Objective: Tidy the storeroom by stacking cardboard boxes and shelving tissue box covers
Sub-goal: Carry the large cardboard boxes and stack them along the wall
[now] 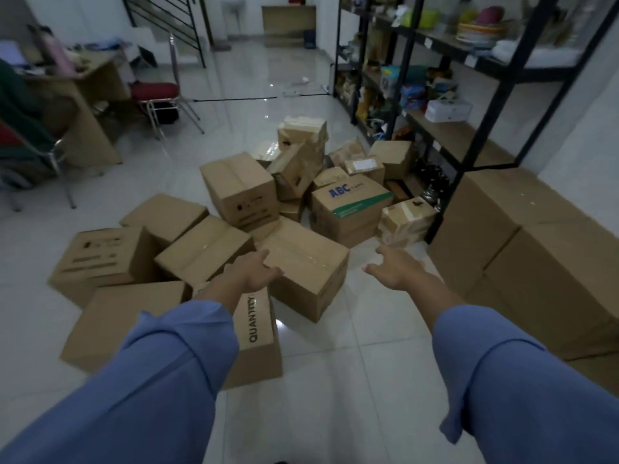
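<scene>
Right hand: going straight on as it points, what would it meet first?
Most likely the right side of the taped box ahead of the right hand, across bare floor. Depth is unclear; it might instead reach the ABC box.

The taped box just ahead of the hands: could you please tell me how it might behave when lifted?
The taped box probably stays stiff: its flaps are sealed and edges look square. It is wide, so it likely needs both the left hand and right hand. On the glossy floor it may slide if pushed.
</scene>
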